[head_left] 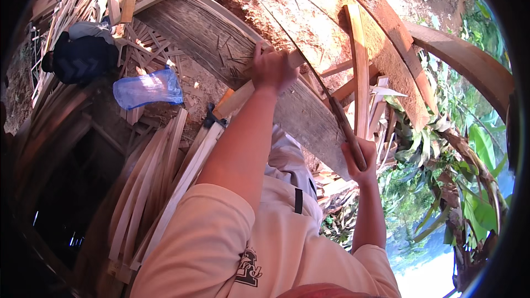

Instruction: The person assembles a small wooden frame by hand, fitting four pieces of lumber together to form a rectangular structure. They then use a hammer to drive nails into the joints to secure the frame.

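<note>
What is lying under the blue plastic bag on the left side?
The blue plastic bag rests on a heap of thin wooden strips over reddish soil. The part of the heap directly beneath it is covered, so nothing more can be told.

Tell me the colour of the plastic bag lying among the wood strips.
The plastic bag is translucent blue, seen best in the head view, at upper left.

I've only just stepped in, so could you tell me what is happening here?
A person is working bamboo outdoors. The left hand grips a bamboo strip lying across a weathered wooden plank. The right hand holds the wooden handle of a long knife, its blade reaching up toward the strip. A bundle of split strips lies at the left, near a blue plastic bag.
</note>
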The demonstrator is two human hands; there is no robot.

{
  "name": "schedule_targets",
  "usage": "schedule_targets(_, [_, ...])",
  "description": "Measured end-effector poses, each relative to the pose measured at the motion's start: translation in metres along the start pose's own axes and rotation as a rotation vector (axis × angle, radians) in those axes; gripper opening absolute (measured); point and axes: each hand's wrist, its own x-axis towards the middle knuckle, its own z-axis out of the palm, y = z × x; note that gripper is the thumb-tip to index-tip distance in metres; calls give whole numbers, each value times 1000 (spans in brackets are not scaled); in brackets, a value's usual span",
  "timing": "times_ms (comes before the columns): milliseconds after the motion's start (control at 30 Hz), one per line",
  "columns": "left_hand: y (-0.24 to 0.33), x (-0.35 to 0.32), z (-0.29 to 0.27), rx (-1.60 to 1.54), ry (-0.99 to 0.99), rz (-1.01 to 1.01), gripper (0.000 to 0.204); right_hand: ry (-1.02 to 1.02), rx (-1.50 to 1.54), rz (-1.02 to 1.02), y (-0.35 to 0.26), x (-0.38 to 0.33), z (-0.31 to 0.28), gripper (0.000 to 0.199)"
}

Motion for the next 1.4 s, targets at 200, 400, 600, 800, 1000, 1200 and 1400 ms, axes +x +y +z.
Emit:
schedule_targets(200, [4, 0, -7, -36, -163, -21, 23, -15, -159, 169, -108, -90, -49, 20])
schedule_targets(400, [-3, -9, 2, -96, -15, 20, 26, -13, -193, 160, -144, -25, -30, 20])
schedule_targets(600, [-1, 0, -10, -146, -199, -98, 35, 37, -80, 41, -88, 149, 56, 29])
schedule_targets(800, [2, -3, -4, -156, -100, -96, 29, 12, -112, -96, -69, 136, 54, 27])
schedule_targets(1000, [5, -4, -10, -108, -166, -94, 25, -31, 99, -195, 2, 109, 39, 27])
schedule_targets(1200, [4, -1, -4, -41, -92, -28, 23, -48, -21, 39, -27, 5, -13, 23])
schedule_targets(1400, [3, 0, -4, -47, -155, 5, 28, -54, -189, 207, -129, -93, -55, 20])
